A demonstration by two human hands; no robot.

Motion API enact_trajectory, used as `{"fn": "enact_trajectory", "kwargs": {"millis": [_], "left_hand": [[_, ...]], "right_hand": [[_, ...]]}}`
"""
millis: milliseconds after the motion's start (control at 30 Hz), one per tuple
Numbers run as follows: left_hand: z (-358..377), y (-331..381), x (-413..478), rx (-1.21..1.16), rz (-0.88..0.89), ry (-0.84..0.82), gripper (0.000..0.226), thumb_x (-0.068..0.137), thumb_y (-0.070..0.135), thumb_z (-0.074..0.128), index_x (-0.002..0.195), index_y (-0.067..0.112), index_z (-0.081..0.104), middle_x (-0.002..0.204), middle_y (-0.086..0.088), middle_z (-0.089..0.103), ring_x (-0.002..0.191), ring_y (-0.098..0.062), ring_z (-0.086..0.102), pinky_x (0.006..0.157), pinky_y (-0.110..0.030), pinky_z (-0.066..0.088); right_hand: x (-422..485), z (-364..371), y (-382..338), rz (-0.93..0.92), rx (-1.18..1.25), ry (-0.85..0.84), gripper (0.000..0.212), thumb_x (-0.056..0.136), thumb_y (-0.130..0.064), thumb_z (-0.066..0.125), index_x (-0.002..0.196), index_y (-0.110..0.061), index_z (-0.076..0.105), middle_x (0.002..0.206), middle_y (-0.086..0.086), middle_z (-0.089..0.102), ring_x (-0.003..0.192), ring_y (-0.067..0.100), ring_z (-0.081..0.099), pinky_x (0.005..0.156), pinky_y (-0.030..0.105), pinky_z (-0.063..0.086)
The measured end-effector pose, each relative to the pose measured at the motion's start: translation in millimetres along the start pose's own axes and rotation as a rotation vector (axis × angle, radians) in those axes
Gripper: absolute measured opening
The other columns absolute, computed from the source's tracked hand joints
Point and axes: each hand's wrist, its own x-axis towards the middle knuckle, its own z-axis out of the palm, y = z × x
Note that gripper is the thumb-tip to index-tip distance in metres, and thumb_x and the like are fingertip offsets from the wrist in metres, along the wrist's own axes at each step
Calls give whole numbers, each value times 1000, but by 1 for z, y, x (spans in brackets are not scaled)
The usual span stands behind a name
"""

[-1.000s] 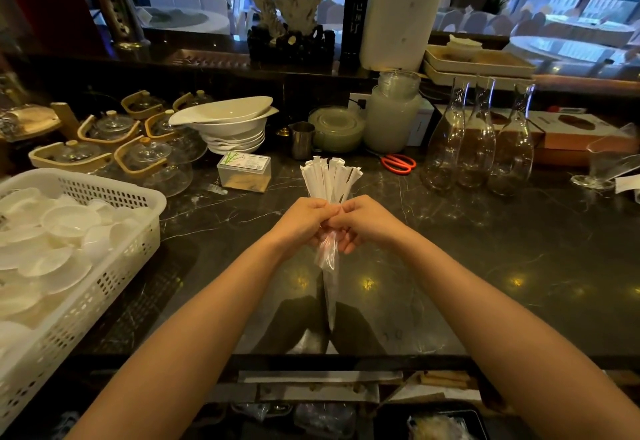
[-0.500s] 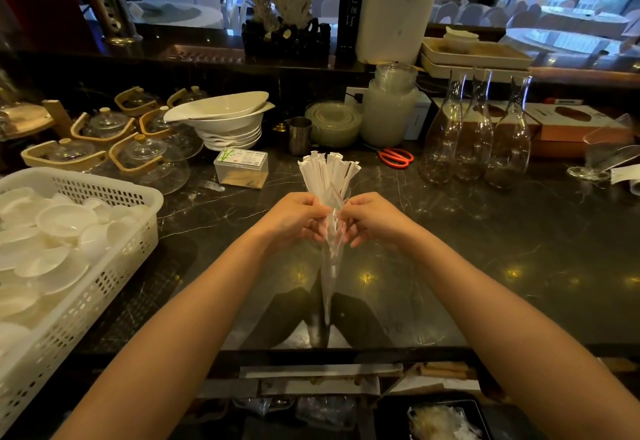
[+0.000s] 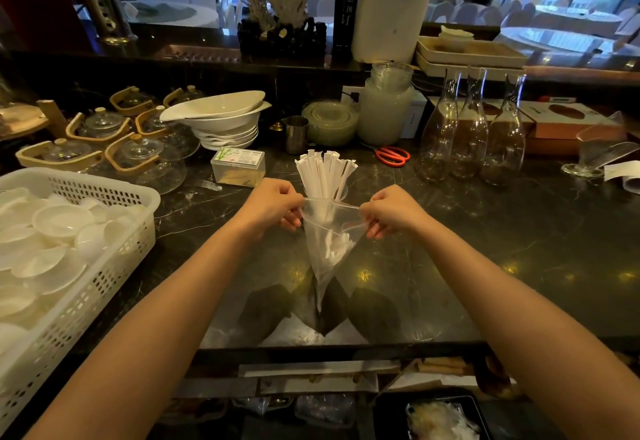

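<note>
A clear plastic bag [image 3: 327, 249] hangs above the dark marble counter [image 3: 485, 249], its mouth stretched wide between my hands. My left hand [image 3: 273, 207] pinches the bag's left rim and my right hand [image 3: 391, 211] pinches the right rim. A bundle of white paper-wrapped sticks [image 3: 325, 173] stands behind the bag's mouth, seemingly in a clear cup; the tops fan out above the rim. A few white pieces lie inside the bag's lower part. The bag tapers to a point over the counter.
A white plastic basket [image 3: 114, 197] of small white dishes sits at the left. Glass teapots [image 3: 145, 159], stacked white bowls [image 3: 221, 117], a toothpick box [image 3: 239, 166], a steel cup [image 3: 296, 133], red scissors [image 3: 393, 155] and three glass carafes [image 3: 471, 135] line the back.
My hands have moved apart from the middle, pulling the bag's mouth open. The bundle of sticks, earlier gripped between my hands, now stands free behind the opened rim.
</note>
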Motion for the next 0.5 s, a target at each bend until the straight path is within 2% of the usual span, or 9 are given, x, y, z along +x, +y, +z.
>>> {"fn": "enact_trajectory", "kwargs": {"millis": [100,200,267,333,433,500], "left_hand": [[-2,-1,2,36,7,5,26,85,1,53,60,9,50,60,-8,58,35,-3,57,39,-13,48],[-4,2,3,63,26,3,25,84,0,54,61,9,49,60,-9,58,34,-2,57,39,-13,49],[-3,5,3,79,46,-9,25,84,0,55,61,9,48,60,-9,58,36,-3,58,40,-13,49],[0,9,2,83,69,-22,25,83,-1,54,61,9,47,60,-9,58,36,-2,57,40,-13,49],[6,15,2,96,102,-25,25,83,-2,54,61,9,48,59,-9,58,35,-2,57,41,-13,50],[10,17,3,116,123,-17,25,82,-1,55,61,10,48,59,-7,59,37,-2,58,44,-14,51]], "right_hand": [[2,-3,3,-9,-73,9,25,85,-9,57,60,-10,52,60,8,60,50,14,59,44,18,50],[2,-5,5,-8,-155,-6,22,83,-6,57,63,-12,50,64,7,61,53,14,60,49,20,52],[0,-5,3,-18,-196,-19,15,82,-5,58,70,-11,51,68,6,61,58,14,61,55,24,54],[-2,-3,-1,-56,-240,-39,9,80,-5,59,88,-9,55,81,7,61,67,17,63,64,31,56],[-3,1,-11,-145,-319,-70,45,76,-12,65,119,-12,50,100,4,55,92,22,60,85,40,55],[-3,6,-18,-205,-314,-67,59,76,-16,67,130,-16,44,102,2,52,96,20,55,89,40,53]]}}
